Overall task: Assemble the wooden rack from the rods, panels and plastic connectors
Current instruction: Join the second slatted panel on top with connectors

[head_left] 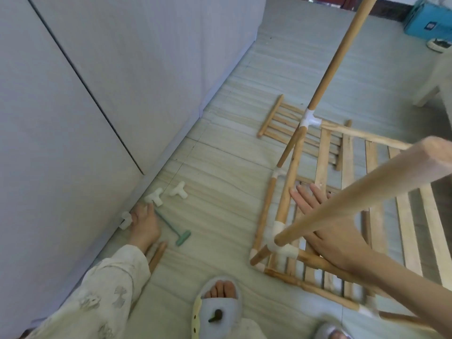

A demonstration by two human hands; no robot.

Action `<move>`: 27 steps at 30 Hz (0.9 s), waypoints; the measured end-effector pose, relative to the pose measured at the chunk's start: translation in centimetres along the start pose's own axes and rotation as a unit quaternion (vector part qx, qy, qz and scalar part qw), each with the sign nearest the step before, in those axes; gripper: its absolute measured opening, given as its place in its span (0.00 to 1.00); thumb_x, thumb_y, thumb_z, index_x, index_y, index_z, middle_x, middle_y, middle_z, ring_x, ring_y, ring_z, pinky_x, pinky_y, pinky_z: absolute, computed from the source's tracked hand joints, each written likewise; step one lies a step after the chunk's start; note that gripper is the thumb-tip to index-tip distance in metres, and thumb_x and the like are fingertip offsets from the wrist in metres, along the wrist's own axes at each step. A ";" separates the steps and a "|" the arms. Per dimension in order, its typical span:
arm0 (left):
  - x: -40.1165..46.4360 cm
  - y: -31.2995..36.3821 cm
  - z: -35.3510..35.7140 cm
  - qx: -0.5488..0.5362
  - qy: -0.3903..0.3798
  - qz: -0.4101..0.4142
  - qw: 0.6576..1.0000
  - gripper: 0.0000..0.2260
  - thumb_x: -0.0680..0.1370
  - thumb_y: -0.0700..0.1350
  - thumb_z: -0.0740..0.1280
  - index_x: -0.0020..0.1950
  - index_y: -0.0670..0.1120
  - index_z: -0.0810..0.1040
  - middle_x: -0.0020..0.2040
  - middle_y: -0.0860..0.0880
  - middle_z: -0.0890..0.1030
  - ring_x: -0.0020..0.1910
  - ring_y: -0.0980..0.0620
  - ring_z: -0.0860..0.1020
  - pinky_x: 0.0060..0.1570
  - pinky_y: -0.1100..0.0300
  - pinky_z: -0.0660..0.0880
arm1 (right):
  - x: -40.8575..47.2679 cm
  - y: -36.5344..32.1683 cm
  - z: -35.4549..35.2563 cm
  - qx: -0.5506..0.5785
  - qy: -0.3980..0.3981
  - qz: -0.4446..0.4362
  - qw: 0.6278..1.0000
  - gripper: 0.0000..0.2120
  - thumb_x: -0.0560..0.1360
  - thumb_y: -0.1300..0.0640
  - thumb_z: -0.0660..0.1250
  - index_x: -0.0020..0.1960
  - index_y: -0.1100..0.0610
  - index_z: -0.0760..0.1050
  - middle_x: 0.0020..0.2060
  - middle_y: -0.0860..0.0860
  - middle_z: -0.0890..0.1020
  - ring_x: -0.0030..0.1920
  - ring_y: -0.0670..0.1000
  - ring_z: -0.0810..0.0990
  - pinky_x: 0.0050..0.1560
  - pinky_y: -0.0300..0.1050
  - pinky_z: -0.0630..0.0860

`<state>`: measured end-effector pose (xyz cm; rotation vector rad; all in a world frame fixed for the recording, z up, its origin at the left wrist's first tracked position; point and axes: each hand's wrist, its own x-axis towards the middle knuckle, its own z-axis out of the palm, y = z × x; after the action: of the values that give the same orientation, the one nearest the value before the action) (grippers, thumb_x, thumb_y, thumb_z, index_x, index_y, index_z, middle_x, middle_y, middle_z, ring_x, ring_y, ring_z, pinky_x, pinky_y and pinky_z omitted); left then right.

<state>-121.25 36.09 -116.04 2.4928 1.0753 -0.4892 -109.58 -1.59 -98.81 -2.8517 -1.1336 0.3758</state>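
Note:
The partly built rack [291, 182] lies on the floor at the right, its wooden rods joined by white plastic connectors [308, 119]. One long rod [342, 45] rises from it, and another [367, 192] points toward me. My right hand [325, 221] rests flat with straight fingers on the rack's slatted panel [406, 231]. By the wall at the left, my left hand [144, 223] reaches down with curled fingers around a loose white connector [125, 220]. Two more connectors [154, 198] [179, 190] lie just beyond it. A second slatted panel [281, 118] lies loose farther back.
A green plastic mallet [171, 226] and a short loose rod [157, 255] lie beside my left hand. A grey wall [73, 118] runs along the left. A blue box [430, 20] stands at the far right. My slippered foot [219, 302] is at the bottom.

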 end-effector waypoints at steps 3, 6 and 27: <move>1.9 -0.4 0.3 -0.013 -0.024 -0.013 1.000 0.32 0.76 0.35 0.60 0.76 0.43 0.49 0.75 0.40 0.48 0.74 0.40 0.50 0.72 0.48 0.55 | 0.0 0.1 0.4 -0.003 0.017 0.001 1.000 0.25 0.80 0.43 0.44 0.76 0.43 0.49 0.67 0.51 0.72 0.69 0.52 0.61 0.73 0.43 0.42; 2.5 -0.1 1.1 -0.020 -0.007 -0.009 1.000 0.26 0.76 0.33 0.58 0.73 0.40 0.57 0.70 0.37 0.61 0.68 0.38 0.63 0.65 0.47 0.64 | 0.1 0.1 0.7 0.036 0.031 0.011 0.999 0.28 0.77 0.40 0.42 0.71 0.34 0.28 0.72 0.43 0.54 0.73 0.43 0.50 0.74 0.48 0.45; -16.8 11.7 -13.5 -0.467 0.105 0.236 0.846 0.04 0.77 0.43 0.67 0.45 0.52 0.76 0.42 0.49 0.80 0.43 0.50 0.78 0.43 0.61 0.72 | -3.3 -3.8 -8.9 0.166 0.002 0.075 0.983 0.17 0.82 0.52 0.54 0.68 0.55 0.70 0.57 0.52 0.80 0.59 0.51 0.77 0.56 0.40 0.70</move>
<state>-121.18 24.67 -94.30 1.8032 0.5056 0.3960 -112.30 -0.67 -89.00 -2.6429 -0.7711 0.5117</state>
